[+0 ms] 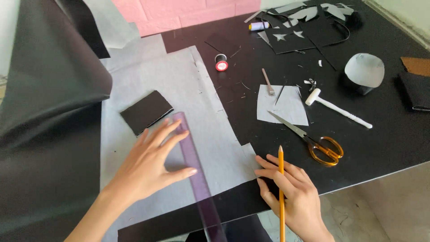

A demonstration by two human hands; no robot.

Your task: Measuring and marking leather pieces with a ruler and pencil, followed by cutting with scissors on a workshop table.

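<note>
Two hands at work, near edge of the table [385,148]. Left hand [150,168]: grip open, fingers spread flat, pressing a purple see-through ruler [193,163] onto a large pale grey sheet [179,85]. Right hand [291,192]: grip closed loosely around a yellow pencil [281,179], point upward, fingertips resting on the sheet's right edge. Small black rectangle [146,111]: on the sheet, just beyond the left hand. Orange-handled scissors [313,141]: right of the pencil, blades lying over a small grey piece [286,107]. White mallet [336,107]: farther right. Thread spool, red end [221,62]: far side. Black material [45,112]: draped at left.
</note>
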